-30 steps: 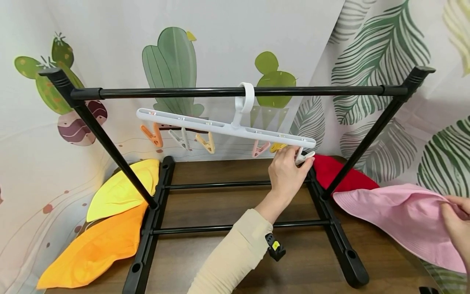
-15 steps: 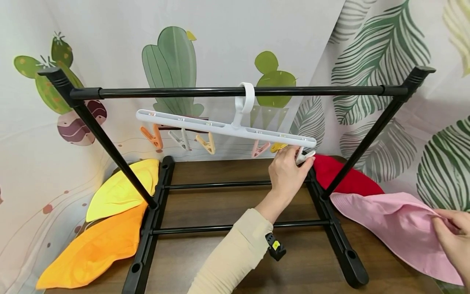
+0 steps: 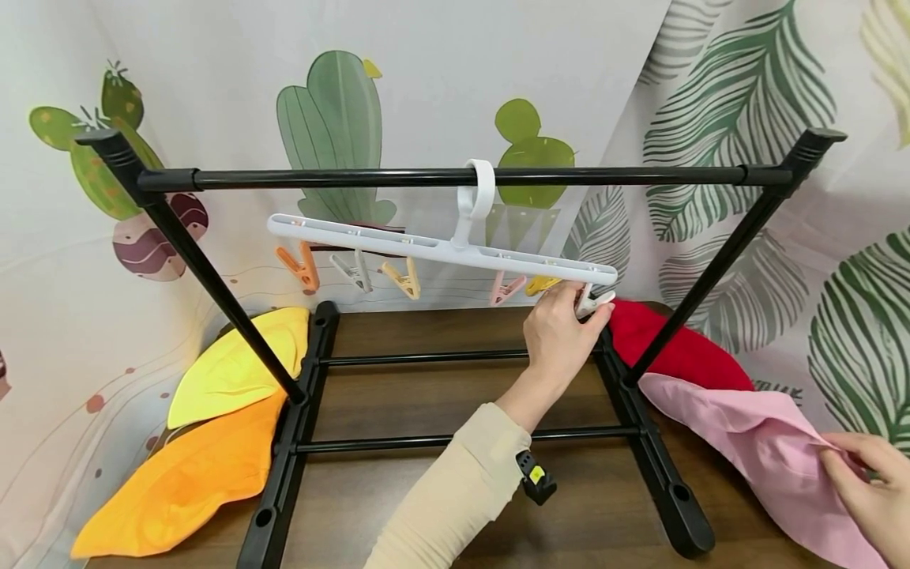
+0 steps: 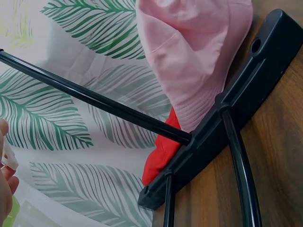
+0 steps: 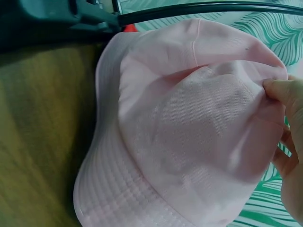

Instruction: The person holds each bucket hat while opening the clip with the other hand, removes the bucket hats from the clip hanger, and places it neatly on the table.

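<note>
In the head view my left hand pinches a white clothespin at the right end of a white clip hanger. That hanger hooks over the black top bar and slopes down to the right. More clips dangle from it, among them an orange clip and a pink clip. At the right, my right hand grips the crown of a pink bucket hat between thumb and fingers. The right wrist view shows the hat's stitched brim hanging toward the table side.
A red hat lies behind the pink one, by the rack's right foot. Left of the rack are a yellow hat and an orange hat. Two low crossbars span the wooden table, and a printed curtain stands behind.
My right hand has moved left and down with the pink hat, uncovering more of the red hat. The left hand stays at the white clothespin.
</note>
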`<state>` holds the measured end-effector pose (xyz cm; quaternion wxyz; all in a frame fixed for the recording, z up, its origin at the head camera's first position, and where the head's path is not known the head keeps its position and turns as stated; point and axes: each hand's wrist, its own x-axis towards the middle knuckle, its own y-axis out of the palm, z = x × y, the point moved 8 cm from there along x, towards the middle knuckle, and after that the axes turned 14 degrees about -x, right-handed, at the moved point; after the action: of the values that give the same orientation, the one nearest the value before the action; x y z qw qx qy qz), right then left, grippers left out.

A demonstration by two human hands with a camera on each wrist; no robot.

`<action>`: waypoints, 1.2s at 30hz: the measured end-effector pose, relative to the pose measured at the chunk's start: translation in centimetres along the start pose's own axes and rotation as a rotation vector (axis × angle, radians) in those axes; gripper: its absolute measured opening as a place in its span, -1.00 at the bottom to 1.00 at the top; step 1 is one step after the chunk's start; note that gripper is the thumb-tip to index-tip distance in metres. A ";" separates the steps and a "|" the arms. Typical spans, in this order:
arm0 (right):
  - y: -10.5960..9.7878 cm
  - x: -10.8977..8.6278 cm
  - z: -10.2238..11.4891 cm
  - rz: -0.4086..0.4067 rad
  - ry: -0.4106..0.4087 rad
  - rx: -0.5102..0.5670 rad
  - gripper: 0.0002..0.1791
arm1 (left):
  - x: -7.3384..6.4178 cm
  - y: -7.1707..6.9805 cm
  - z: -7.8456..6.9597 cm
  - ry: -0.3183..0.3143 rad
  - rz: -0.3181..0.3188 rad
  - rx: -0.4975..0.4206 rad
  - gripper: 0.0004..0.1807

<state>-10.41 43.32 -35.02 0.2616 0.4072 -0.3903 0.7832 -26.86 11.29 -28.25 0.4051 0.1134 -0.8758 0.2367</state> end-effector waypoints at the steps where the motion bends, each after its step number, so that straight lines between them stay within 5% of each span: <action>1: 0.0 -0.2 0.1 0.007 -0.001 -0.001 -0.86 | 0.0 0.0 0.0 0.002 0.001 -0.002 -0.67; 7: 0.4 -1.1 0.8 0.066 -0.013 -0.046 -0.87 | 0.0 0.2 0.0 0.004 0.011 0.016 -0.66; 12: 1.0 -1.8 1.9 0.110 -0.052 -0.080 -0.63 | 0.0 0.2 0.1 -0.005 0.020 0.020 -0.66; 18: 1.7 -2.4 2.8 0.159 -0.071 -0.265 -0.38 | 0.0 0.2 0.2 -0.014 0.032 0.026 -0.67; 24: 2.5 -3.2 3.4 0.214 -0.085 -0.329 -0.44 | 0.1 0.1 0.2 -0.017 0.033 0.034 -0.68; 30: 3.4 -4.4 3.7 0.212 -0.160 -0.269 -0.50 | 0.1 0.1 0.1 -0.016 0.029 0.041 -0.69; 36: 4.1 -5.2 3.3 0.293 -0.147 -0.274 -0.53 | 0.1 0.2 0.2 -0.020 0.032 0.003 -0.69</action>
<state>-9.22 37.86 -39.87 0.1688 0.3628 -0.5661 0.7207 -27.17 11.36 -28.36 0.3922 0.1022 -0.8812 0.2434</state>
